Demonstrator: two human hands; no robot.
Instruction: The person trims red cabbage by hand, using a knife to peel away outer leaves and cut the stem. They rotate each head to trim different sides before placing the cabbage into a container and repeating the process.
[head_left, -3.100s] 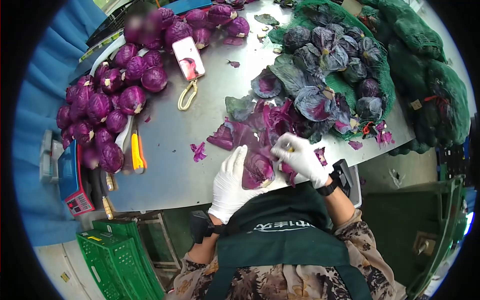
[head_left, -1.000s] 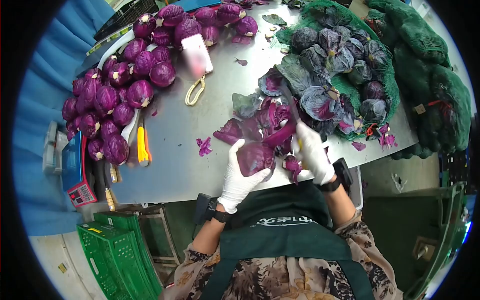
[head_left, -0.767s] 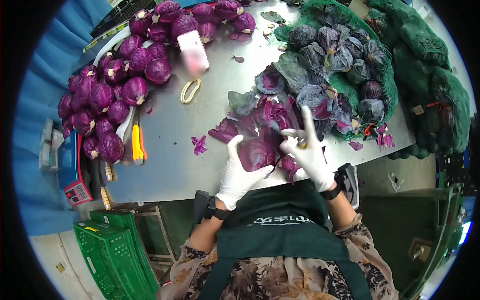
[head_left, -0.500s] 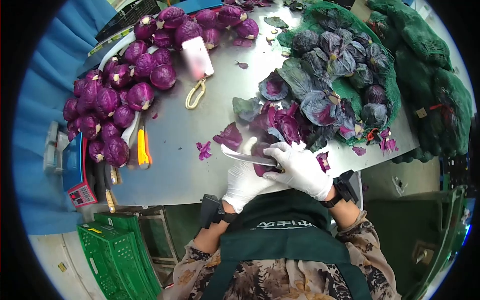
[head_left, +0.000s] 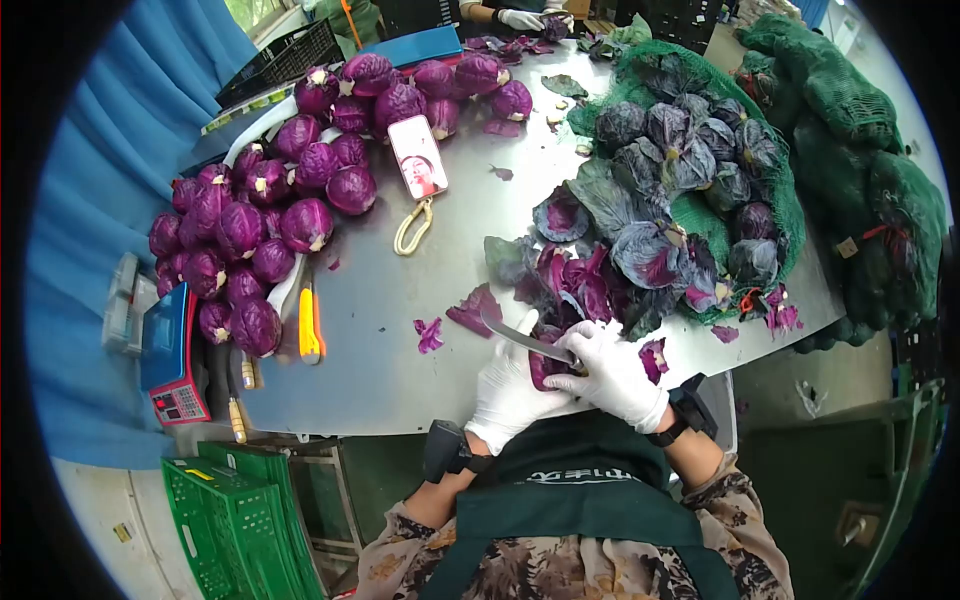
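Holding a small dark-purple cabbage (head_left: 543,370), mostly hidden, in curled left hand (head_left: 508,388) at lower centre, right hand (head_left: 612,375) clenched on knife (head_left: 520,338)

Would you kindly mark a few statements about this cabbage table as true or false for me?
1. The right white-gloved hand grips a steel-bladed knife. True.
2. A smartphone with a looped cord lies on the grey metal table. True.
3. The left white-gloved hand lies empty on the table. False: it cups a purple cabbage head.
4. The yellow utility cutter is in the right hand. False: it lies on the table beside the pile of trimmed purple cabbages.
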